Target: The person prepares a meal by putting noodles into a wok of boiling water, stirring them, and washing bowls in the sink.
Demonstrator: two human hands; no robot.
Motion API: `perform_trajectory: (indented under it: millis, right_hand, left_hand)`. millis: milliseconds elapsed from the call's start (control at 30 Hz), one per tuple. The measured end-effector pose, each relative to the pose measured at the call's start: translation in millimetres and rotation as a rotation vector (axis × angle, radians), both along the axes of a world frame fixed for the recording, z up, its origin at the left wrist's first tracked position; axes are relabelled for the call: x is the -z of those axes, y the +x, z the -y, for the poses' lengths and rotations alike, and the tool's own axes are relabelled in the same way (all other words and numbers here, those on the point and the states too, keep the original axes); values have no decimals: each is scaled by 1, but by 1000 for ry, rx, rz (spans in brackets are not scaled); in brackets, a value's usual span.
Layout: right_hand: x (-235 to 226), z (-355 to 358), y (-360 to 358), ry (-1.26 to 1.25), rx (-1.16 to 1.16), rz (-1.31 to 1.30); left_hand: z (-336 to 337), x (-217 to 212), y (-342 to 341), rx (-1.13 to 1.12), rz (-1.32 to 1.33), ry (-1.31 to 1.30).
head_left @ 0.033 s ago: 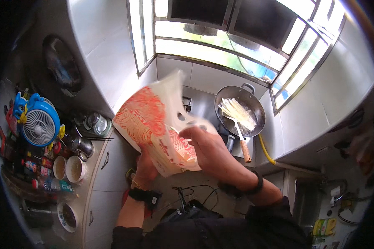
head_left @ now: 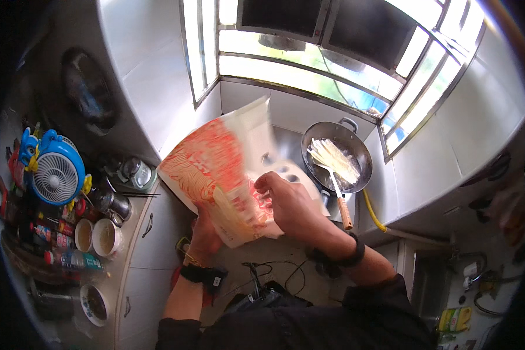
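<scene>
A large white paper bag [head_left: 207, 154] with red printing is up in front of me, its panels spread apart and blurred at the top and right. From below, my left hand [head_left: 204, 236] grips its lower left side. My right hand [head_left: 300, 213] is closed at its right-hand panel, fingers curled against the paper; the tips are partly hidden. Round holes show in that panel. Beyond my right hand stands a dark wok [head_left: 364, 154] holding long pale strips [head_left: 335, 158] in bubbling liquid. A spatula [head_left: 338, 195] with a wooden handle rests in it, the handle over the near rim.
On the left counter stand a blue fan [head_left: 57, 175], two pale bowls [head_left: 107, 238], a patterned bowl [head_left: 94, 304], several bottles and a glass jar [head_left: 136, 173]. A yellow hose [head_left: 373, 213] runs beside the wok. A sink [head_left: 431, 280] lies at the right.
The bag's upper edge and right-hand panel have shifted to the right and spread wider. My right hand has moved slightly right with it. My left hand stays in place.
</scene>
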State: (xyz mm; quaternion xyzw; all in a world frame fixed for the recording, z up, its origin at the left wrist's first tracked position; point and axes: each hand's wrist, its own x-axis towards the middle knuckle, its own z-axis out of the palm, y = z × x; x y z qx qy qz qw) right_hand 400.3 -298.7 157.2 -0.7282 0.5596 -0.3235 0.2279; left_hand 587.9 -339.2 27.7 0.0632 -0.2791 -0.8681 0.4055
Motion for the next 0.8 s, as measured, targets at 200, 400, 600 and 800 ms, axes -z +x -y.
perform_trajectory:
  millis: [200, 400, 600, 800]
  right_hand:
    - [60, 18, 2, 418, -113, -413]
    - [62, -1, 17, 460, -64, 101]
    - [88, -5, 4, 622, -83, 796]
    - [94, -4, -12, 542, 26, 860]
  left_hand:
    - [-1, 16, 7, -182, 249, -3]
    - [-10, -1, -2, 16, 35, 73]
    - [-14, 18, -1, 14, 49, 58]
    - [-18, 4, -8, -83, 381, 100]
